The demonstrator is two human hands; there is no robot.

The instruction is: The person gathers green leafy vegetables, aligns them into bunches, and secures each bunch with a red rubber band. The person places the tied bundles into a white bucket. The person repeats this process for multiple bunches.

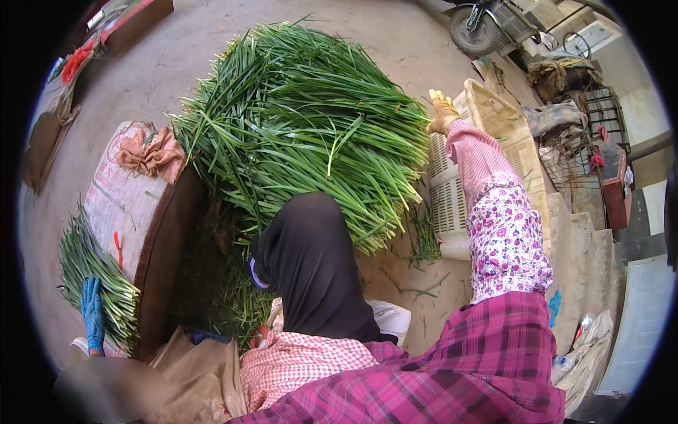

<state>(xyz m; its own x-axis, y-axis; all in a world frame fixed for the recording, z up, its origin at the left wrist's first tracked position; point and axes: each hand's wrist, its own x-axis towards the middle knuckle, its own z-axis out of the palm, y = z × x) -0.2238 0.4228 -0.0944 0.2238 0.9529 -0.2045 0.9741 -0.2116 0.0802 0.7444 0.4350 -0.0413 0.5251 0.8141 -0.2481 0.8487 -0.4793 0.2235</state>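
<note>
My right hand [443,113], in a pale yellow glove, reaches out to the far right. Its fingers look stretched out and it is open, with nothing visible in it. It is between the right edge of a big heap of long green garlic chives [304,134] and a cream plastic crate [446,201]. The chives' pale cut ends point outward along the heap's rim. A striped cuff and a floral oversleeve cover my right forearm. My left hand is out of view.
At the left, a co-worker's blue-gloved hand [92,311] rests on a chive bundle [99,272] beside a cloth-covered bench [127,191]. A brown rag [152,155] lies on the bench. Loose trimmings [424,237] litter the floor. A wheeled vehicle [477,32] stands at the far right.
</note>
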